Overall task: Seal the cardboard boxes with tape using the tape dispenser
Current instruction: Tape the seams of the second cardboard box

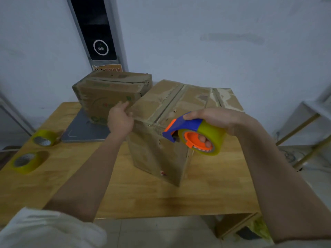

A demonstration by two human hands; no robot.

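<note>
Cardboard box just left of and below right hand clasping dispenser, top seam running away from it, left hand flat-fingered on near-left top edge.

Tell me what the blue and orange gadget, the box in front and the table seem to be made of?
Tape dispenser: smooth coloured plastic, by its even sheen. Near box: matte brown cardboard, scuffed and torn on top. Table: probably wood or wood veneer, showing grain.
</note>
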